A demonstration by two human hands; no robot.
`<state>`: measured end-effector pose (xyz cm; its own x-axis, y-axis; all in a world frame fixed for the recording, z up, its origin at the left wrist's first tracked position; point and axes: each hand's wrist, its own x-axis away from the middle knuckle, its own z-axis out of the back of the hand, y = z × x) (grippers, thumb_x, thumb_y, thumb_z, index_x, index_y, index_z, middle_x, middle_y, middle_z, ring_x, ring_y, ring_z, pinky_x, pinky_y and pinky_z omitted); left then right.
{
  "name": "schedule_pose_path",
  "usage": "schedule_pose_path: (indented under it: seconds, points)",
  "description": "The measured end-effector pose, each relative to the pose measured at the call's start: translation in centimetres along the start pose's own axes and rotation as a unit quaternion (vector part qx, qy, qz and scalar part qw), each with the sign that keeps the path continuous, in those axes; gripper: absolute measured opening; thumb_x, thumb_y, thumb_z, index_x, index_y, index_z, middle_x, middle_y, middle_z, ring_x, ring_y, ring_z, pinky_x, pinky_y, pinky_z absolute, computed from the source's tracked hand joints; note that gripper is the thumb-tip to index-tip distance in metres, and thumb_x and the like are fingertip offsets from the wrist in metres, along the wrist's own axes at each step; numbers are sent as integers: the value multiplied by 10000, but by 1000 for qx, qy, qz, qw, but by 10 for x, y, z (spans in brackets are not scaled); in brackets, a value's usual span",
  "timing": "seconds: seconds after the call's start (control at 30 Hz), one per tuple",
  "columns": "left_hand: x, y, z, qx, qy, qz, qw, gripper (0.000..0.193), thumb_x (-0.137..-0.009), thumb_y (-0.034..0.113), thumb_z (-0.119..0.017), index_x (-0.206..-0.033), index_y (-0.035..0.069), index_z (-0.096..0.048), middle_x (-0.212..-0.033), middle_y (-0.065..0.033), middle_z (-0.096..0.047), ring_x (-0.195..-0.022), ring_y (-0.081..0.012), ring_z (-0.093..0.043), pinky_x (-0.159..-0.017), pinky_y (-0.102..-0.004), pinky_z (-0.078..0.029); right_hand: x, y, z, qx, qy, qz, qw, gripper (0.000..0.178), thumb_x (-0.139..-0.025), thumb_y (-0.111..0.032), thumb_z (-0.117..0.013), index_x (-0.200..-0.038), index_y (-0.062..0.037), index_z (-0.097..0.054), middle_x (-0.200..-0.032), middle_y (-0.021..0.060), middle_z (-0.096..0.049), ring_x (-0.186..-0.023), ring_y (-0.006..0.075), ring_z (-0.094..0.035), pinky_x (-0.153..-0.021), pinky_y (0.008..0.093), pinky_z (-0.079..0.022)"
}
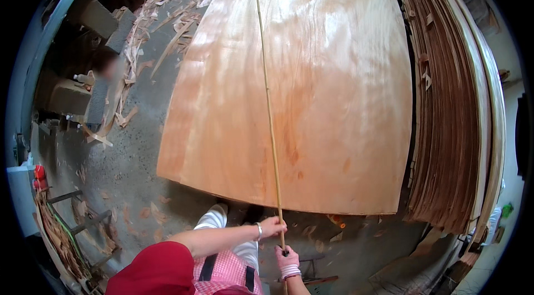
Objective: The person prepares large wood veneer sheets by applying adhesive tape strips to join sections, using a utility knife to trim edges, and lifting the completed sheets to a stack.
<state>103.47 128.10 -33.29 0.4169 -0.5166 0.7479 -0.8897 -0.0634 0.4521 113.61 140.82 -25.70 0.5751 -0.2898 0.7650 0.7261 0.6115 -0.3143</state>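
A long thin wooden pole reaches from my hands far out over a large wood veneer sheet. Bare, with a bracelet at the wrist, my left hand is closed round the pole just off the sheet's near edge. Lower down, my right hand, in a pinkish glove with a white striped cuff, grips the same pole near its lower end. A small dark piece shows on the pole beside the right thumb. Whether the pole touches the sheet along its length, I cannot tell.
A tall stack of veneer sheets stands along the right side. Veneer scraps litter the grey floor at the left. Concrete blocks are at the far left. A rack of veneer strips sits at the lower left.
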Motion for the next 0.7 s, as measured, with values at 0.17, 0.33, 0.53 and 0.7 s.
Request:
schedule_pose_path:
  seconds: [0.17, 0.33, 0.53, 0.7]
  points:
    - [-40, 99, 48, 43, 47, -103, 993, 165, -901, 239, -507, -858, 82, -534, -814, -53, -634, -764, -126, -604, -634, -263, -485, 48, 147, 14, 17, -85, -99, 991, 435, -714, -468, -633, -781, -38, -639, -697, 186, -615, -696, 320, -612, -627, 361, -464]
    - [-64, 163, 71, -17, 173, -151, 973, 211, -928, 239, -437, -828, 64, -500, -710, -82, -627, -643, -162, -606, -582, -294, -479, 147, 163, 111, 37, -106, -150, 982, 312, -796, -274, -637, -967, -13, -634, -865, 125, -656, -769, 179, -580, -712, 334, -473]
    - [-9, 67, -42, 79, 22, -120, 989, 148, -941, 239, -409, -906, 101, -449, -739, -71, -633, -706, -157, -618, -609, -277, -484, 135, 205, 102, 55, 31, -110, 992, 353, -805, -392, -567, -818, -49, -648, -726, 151, -627, -640, 240, -574, -604, 386, -452]
    - [6, 59, -49, 77, 20, -46, 996, 136, -936, 215, -433, -928, 79, -441, -840, -91, -632, -787, -188, -638, -718, -314, -517, 140, 180, 112, 108, -19, -139, 984, 396, -803, -428, -519, -837, -55, -650, -776, 187, -624, -746, 354, -600, -665, 436, -453]
